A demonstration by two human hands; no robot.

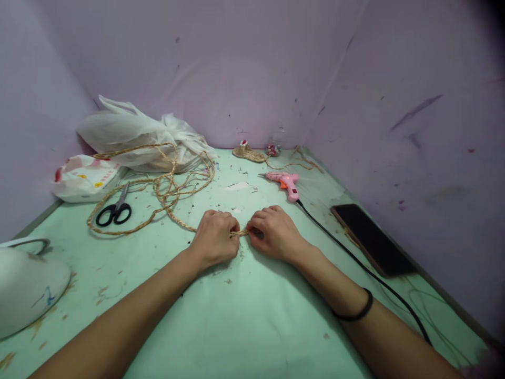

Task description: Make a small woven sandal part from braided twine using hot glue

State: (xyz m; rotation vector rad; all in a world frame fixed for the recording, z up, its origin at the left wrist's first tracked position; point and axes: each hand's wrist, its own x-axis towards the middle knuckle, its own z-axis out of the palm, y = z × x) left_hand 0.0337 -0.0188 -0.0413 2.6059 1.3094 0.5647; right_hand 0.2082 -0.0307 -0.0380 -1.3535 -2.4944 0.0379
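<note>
A braided straw cord (182, 223) runs from a loose tangle on the left into my left hand (216, 239), whose fingers are closed round it. My right hand (274, 234) pinches the same cord just to the right, and a short stretch shows between the two hands. Black-handled scissors (114, 213) lie inside a loop of the cord. Beyond my right hand, a pink glue gun (284, 181) rests on its side, its nozzle pointing left.
At the back left are a white plastic bag (138, 134) and a tissue pack (87, 179). A white lamp-like object (27, 289) stands near left. A woven straw piece (248, 153) lies at the back. On the right are a phone (373, 239) and a black cable (355, 258).
</note>
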